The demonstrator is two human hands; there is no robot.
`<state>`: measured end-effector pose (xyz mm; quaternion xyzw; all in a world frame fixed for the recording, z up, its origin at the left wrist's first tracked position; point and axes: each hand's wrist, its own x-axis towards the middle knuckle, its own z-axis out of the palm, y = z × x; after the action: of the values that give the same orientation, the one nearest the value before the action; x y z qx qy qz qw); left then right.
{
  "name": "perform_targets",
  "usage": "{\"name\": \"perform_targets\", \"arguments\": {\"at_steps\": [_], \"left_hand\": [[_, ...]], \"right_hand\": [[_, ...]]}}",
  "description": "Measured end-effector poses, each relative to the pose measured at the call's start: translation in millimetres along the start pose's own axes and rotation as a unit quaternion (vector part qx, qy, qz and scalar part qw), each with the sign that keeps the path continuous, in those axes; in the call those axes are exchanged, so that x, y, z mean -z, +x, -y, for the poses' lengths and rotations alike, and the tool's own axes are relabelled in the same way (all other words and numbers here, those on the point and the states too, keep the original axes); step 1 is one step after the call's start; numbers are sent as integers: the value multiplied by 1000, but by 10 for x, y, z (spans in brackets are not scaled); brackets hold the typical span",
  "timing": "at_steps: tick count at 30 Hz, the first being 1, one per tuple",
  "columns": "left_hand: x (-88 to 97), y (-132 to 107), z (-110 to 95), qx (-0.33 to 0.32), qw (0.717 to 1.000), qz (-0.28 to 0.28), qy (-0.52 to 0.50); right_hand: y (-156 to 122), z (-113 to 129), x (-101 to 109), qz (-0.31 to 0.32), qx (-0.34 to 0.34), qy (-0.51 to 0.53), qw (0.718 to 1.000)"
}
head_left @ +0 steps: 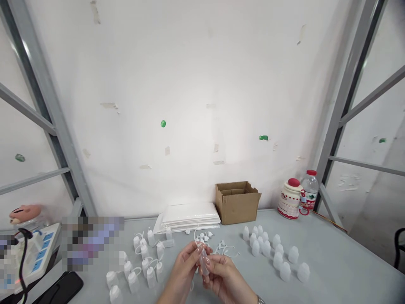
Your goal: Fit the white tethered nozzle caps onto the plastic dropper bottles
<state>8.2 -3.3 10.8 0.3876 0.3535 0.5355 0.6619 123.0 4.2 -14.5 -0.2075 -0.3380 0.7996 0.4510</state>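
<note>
Low in the middle of the view, my left hand [184, 270] and my right hand [222, 276] meet over the grey table [332, 261]. Together they pinch one small translucent plastic bottle [203, 261], held upright between the fingertips. To the left of my hands stands a group of several small white bottles with looped caps [144, 264]. On the right, several plain translucent bottles [275, 253] stand in rows. A small heap of loose white caps [218, 245] lies just beyond my fingers.
A stack of white flat bags [188, 217] and an open cardboard box [236, 202] sit by the wall. A mug with a red lid [290, 198] and a water bottle [309, 188] stand at the right. A black phone [60, 289] and a power strip [38, 249] lie at the left.
</note>
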Motion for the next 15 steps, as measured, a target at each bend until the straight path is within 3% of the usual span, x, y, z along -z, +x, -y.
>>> {"name": "perform_targets", "arguments": {"at_steps": [6, 11, 15], "left_hand": [[42, 13, -30, -10, 1000, 5, 22], [167, 120, 111, -53, 996, -63, 29], [197, 163, 235, -20, 998, -45, -33]], "right_hand": [[-3, 21, 30, 2, -32, 52, 998], [36, 72, 48, -52, 33, -129, 990], [94, 14, 87, -94, 62, -214, 970]]}}
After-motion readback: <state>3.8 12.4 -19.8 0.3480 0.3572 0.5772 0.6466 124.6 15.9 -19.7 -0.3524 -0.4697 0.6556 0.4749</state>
